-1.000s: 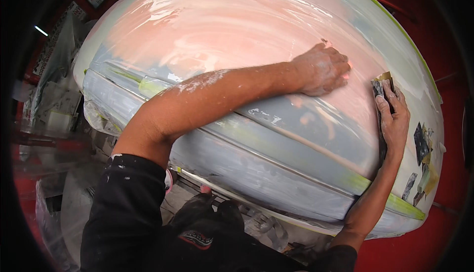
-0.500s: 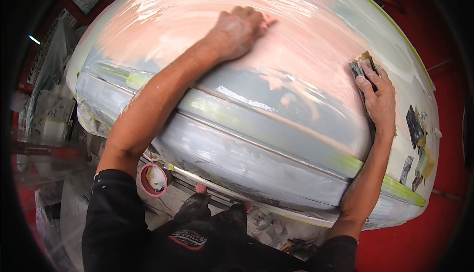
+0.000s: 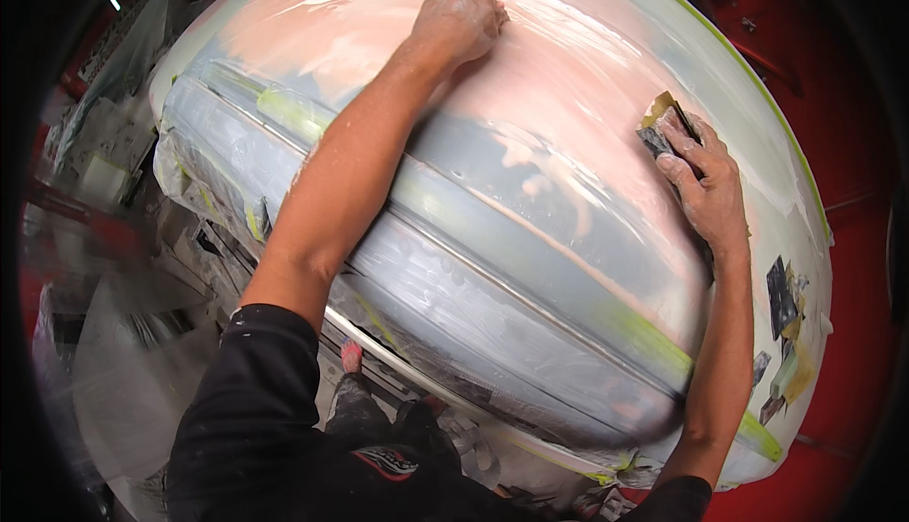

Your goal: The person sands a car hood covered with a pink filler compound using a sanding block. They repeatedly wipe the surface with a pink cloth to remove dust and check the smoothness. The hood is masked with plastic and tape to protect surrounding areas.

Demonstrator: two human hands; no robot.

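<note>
Right grip [image 3: 705, 181] on block [image 3: 658, 134]; green edge [image 3: 731, 48] apart

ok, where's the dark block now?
Head view, right of centre: the dark block is in the right grip, beside the pink area, up and left of the dark scraps.

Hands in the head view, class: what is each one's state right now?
Left hand: fingers curled over the curved panel; whether it holds anything cannot be told.
Right hand: closed on a dark-and-tan pad.
</note>
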